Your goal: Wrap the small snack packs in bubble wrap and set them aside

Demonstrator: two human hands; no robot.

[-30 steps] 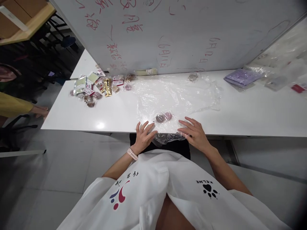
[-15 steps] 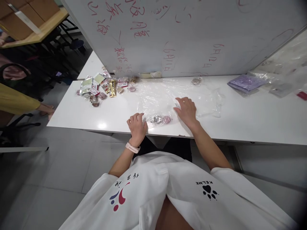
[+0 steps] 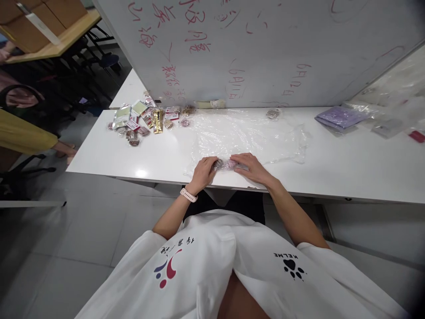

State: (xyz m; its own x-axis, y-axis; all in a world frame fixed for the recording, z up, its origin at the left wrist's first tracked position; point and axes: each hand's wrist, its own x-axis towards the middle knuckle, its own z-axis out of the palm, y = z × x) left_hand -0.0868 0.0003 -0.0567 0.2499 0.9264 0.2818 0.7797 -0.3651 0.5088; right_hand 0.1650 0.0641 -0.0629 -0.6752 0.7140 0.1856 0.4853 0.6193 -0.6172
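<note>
A clear, crinkled plastic sheet [image 3: 245,135] lies spread on the white table in front of me. On its near edge sit two small round pieces side by side, a dark one [image 3: 218,164] and a pink one [image 3: 230,164], with plastic around them. My left hand [image 3: 203,173], with a pale pink band on the wrist, has its fingers curled against the dark piece. From the other side, my right hand [image 3: 249,168] bends its fingers over the pink piece and the film. Both sets of fingertips partly cover the pieces.
Several small wrapped packets [image 3: 133,122] are heaped at the table's left. A wrapped piece [image 3: 272,114] lies by the upright whiteboard [image 3: 259,53]. Purple packages [image 3: 341,117] and clear bags [image 3: 387,126] are at right. A person in yellow clothing [image 3: 25,133] is at left.
Both hands have moved inward to the two round pieces. My left hand went right and slightly up; my right hand came down and left from the middle of the film.
</note>
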